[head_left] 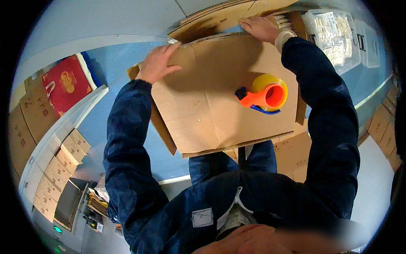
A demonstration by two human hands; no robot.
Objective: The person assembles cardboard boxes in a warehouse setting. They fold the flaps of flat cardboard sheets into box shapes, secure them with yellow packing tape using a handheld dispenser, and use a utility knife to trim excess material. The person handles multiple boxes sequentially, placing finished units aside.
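Note:
A brown cardboard box [198, 110] stands in front of me, its top flap folded flat. My left hand [160, 63] rests at the far left corner, thumb spread apart over the cardboard and fingers reaching to the far edge. At the far right edge lies my right hand [261, 29], its fingers stretched leftward along the rim; part of its underside is hidden. On the right half of the flap sits an orange tape dispenser [274, 96] with a yellowish roll of tape [263, 80]. Neither hand touches it.
Flattened cardboard sheets [211, 23] lean beyond the box. Clear plastic bins [353, 46] with white packets stand at the far right on a blue tabletop [114, 59]. A red bag [67, 84] and several small cartons [55, 178] are at the left.

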